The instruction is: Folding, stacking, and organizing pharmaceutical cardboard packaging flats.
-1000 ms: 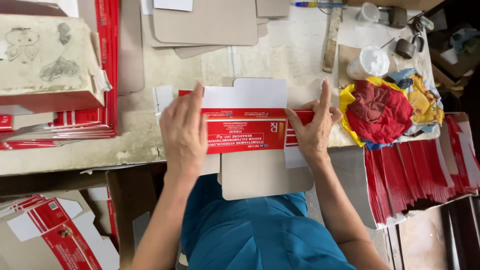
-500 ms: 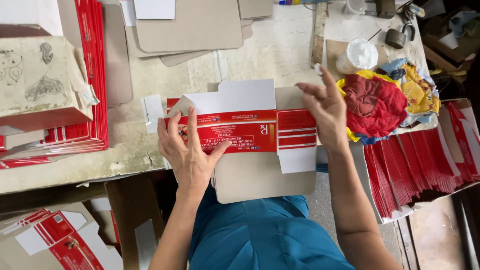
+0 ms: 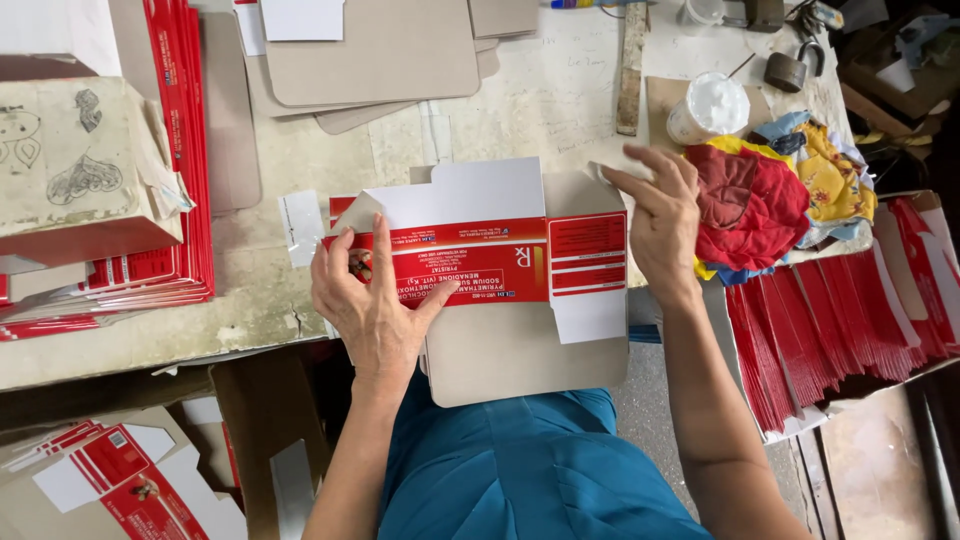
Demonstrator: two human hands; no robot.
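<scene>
A flat red and white carton blank [image 3: 480, 255] lies printed side up on a grey cardboard sheet [image 3: 525, 350] at the table's near edge. My left hand [image 3: 372, 300] presses flat on the carton's left part, fingers spread. My right hand [image 3: 660, 220] hovers at the carton's right end, fingers apart and slightly curled, holding nothing, close to a small white flap at the top right corner. A bundle of red and yellow rags [image 3: 765, 195] lies just right of that hand.
Stacks of red flat cartons stand at the left [image 3: 150, 270] and at the right [image 3: 840, 320]. Grey card sheets [image 3: 370, 50] lie at the back. A white tub [image 3: 708, 108] and a wooden stick [image 3: 630, 65] sit behind the rags. More cartons fill a box [image 3: 110, 480] below left.
My right hand has lifted off the carton's right part and moved right and up to its end. My left hand has slid left along the carton, which now lies unfolded.
</scene>
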